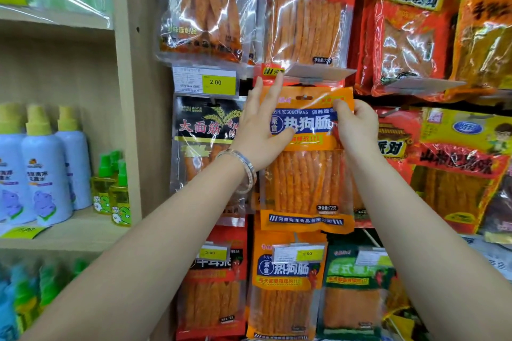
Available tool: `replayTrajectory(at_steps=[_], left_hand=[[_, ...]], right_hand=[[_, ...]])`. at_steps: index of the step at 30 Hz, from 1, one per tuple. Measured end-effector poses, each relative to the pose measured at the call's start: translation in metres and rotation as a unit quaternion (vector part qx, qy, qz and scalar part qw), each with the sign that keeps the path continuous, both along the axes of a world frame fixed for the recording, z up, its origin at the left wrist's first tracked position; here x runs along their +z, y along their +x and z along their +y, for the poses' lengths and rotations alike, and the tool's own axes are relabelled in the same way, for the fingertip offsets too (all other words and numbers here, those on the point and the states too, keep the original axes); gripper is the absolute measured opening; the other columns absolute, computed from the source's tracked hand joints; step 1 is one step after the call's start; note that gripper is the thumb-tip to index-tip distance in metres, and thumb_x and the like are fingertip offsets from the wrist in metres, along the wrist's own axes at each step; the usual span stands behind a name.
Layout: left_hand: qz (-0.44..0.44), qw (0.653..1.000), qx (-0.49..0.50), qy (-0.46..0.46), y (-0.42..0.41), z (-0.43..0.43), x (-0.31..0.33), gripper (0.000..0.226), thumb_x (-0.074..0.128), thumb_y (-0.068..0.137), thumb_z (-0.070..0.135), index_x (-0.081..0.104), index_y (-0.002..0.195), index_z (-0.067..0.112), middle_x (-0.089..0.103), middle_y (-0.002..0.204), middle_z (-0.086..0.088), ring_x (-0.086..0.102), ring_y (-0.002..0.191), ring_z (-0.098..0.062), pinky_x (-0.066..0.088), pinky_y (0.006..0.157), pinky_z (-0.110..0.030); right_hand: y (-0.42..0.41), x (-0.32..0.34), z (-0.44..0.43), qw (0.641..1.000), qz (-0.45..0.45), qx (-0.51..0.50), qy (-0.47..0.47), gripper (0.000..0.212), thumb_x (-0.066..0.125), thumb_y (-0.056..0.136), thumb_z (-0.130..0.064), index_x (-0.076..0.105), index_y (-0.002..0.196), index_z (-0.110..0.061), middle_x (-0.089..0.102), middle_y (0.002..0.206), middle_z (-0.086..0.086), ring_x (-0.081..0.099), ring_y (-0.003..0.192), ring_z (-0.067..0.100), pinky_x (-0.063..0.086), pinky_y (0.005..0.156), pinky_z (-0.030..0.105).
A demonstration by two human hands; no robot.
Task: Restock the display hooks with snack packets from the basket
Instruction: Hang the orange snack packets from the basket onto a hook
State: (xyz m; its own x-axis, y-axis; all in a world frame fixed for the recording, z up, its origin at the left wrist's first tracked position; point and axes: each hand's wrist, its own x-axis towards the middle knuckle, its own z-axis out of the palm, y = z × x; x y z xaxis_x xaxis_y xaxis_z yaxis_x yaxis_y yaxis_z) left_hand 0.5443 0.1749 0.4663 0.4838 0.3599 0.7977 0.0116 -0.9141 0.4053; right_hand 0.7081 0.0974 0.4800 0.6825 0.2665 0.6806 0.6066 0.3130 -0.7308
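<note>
Where the hang hole (304,97) at the top of the orange snack packet (307,174) meets the display, glare and a grey tag flap (318,73) just above blur the view, so whether the packet is hung on anything cannot be told. The packet stands upright at the middle of the wall of snacks, over other packets behind it. The left hand (263,130) lies flat on the packet's upper left part, its fingers straight and pointing up past the top corner, with a bracelet (245,166) on the wrist. The right hand (357,127) pinches the upper right corner, with its thumb on the front; its curled fingers are mostly hidden behind the packet.

Around it hang more packets, many cut off by the frame edges — a black packet (207,133) to the left, a red packet (304,8) above, a second orange packet (285,291) below and a green packet (357,285) beside that one. A yellow price tag (219,83) reads 2.00. To the left is a pale wooden shelf (83,232) holding white spray bottles (41,169) with yellow caps and small green bottles (110,183); its lower shelf is too blurred to make out.
</note>
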Motion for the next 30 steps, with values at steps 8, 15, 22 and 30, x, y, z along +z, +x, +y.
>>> replayTrajectory(at_steps=[8, 15, 22, 30], left_hand=[[0.043, 0.997, 0.054, 0.034, 0.013, 0.011, -0.019, 0.097, 0.058, 0.084, 0.037, -0.021, 0.141, 0.043, -0.01, 0.158, 0.0, -0.013, 0.144, -0.021, -0.005, 0.112, -0.041], [0.243, 0.952, 0.143, 0.123, 0.031, 0.022, -0.085, 0.092, 0.054, 0.085, 0.045, -0.009, 0.149, 0.026, -0.023, 0.155, -0.006, -0.019, 0.143, -0.024, -0.011, 0.113, -0.042], [0.275, 0.943, 0.16, 0.1, 0.055, 0.034, -0.101, 0.095, 0.056, 0.084, 0.043, -0.006, 0.149, 0.014, -0.03, 0.152, -0.011, -0.017, 0.143, -0.027, 0.005, 0.117, -0.04], [0.358, 0.909, 0.203, 0.069, 0.082, 0.062, -0.083, 0.099, 0.058, 0.084, 0.049, -0.006, 0.15, 0.012, -0.028, 0.152, -0.013, -0.015, 0.144, -0.028, 0.01, 0.117, -0.043]], right_hand=[[0.006, -0.009, 0.007, 0.996, -0.048, -0.068, -0.035, 0.028, 0.053, 0.091, -0.031, 0.053, 0.074, -0.008, 0.05, 0.069, 0.004, 0.046, 0.065, 0.017, 0.029, 0.056, 0.03], [0.014, -0.066, 0.005, 0.929, -0.275, -0.237, -0.071, 0.062, 0.067, 0.081, -0.013, 0.042, 0.138, -0.01, 0.048, 0.132, 0.017, 0.046, 0.12, 0.031, 0.038, 0.098, 0.038], [0.032, -0.094, 0.029, 0.791, -0.466, -0.3, -0.257, 0.053, 0.058, 0.086, -0.006, 0.048, 0.137, -0.011, 0.043, 0.145, 0.015, 0.042, 0.133, 0.034, 0.037, 0.103, 0.049], [0.048, -0.07, 0.062, 0.725, -0.431, -0.288, -0.453, 0.057, 0.03, 0.097, -0.016, 0.014, 0.151, -0.026, 0.01, 0.16, 0.0, 0.015, 0.145, 0.02, 0.018, 0.107, 0.04]])
